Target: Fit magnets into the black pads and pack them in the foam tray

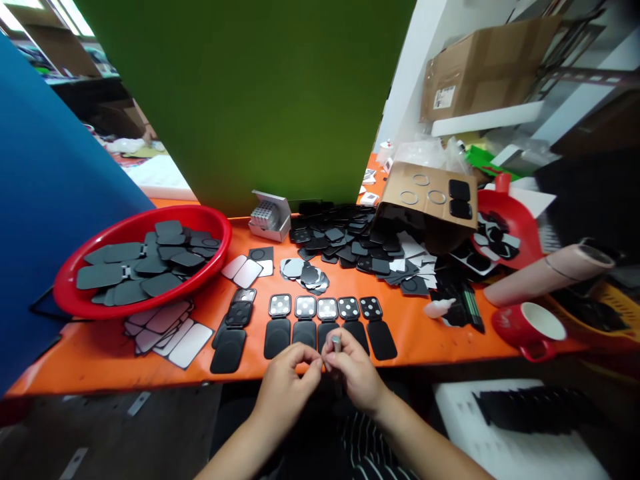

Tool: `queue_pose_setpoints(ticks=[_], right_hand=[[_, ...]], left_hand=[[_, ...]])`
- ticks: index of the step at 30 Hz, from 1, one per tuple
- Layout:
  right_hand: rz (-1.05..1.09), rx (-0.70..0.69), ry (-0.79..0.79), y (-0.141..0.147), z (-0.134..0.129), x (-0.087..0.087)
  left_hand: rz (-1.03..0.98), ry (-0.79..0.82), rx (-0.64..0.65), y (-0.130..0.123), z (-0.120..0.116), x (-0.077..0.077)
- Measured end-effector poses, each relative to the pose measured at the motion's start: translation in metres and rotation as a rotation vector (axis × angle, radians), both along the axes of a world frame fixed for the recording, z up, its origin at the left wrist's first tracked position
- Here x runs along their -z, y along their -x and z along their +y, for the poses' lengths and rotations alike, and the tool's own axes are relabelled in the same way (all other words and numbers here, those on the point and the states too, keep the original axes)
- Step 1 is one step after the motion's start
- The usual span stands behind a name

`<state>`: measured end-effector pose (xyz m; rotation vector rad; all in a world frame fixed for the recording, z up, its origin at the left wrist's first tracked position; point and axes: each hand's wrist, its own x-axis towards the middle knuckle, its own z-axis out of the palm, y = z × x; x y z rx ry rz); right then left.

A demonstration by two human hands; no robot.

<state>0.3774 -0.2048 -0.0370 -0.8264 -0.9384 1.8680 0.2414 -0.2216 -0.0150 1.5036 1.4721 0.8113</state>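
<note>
Silver rod in right hand, left hand beside

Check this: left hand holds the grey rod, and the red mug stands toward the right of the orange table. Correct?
One error: the right hand holds the grey rod, not the left, per the head view. The red mug does stand toward the right of the orange table.
</note>
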Motion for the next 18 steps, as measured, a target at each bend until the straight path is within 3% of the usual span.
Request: queue_pose_setpoints(ticks=[5,9,14,18], right_hand=[[0.219,-0.018,0.138,0.0011,0.0013,0.0003],[0.270,-0.028,0.176,0.0004,0.0015,0.0001],[0.170,-0.024,0.085,-0.0019,0.0017,0.0002],[-0.044,0.003,-0.072,-0.0036,0.0014,-0.0015]], left_hand=[[-0.183,0.117,0.015,-0.0004,0.0022,0.0016],[-0.294,0.205,0.012,0.0007,0.0028,0.0011],[-0.363,0.280,0.026,0.0025,0.0026,0.0026],[-0.224,0.195,-0.036,0.0016,0.0029,0.0046]])
